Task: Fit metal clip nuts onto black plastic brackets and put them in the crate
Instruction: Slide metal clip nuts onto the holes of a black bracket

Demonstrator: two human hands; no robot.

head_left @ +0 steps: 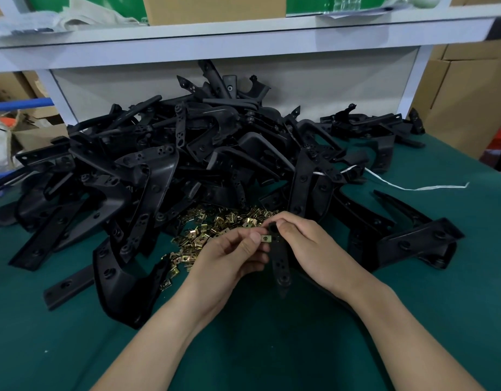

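Note:
My left hand [232, 255] pinches a brass-coloured clip nut [265, 238] between thumb and fingers, against the upper end of a black plastic bracket [281, 263]. My right hand [305, 244] grips that bracket's top end, with the rest of the bracket hanging down between my hands. Just beyond my hands lies a heap of loose clip nuts [215, 230] on the green table mat. Behind it rises a big pile of black brackets [187, 153]. No crate is in view.
The green mat [271, 334] runs toward me under my forearms. A white string [413, 187] lies on it at the right. A white shelf frame [215, 43] overhangs the back, and cardboard boxes [463, 103] stand at the right.

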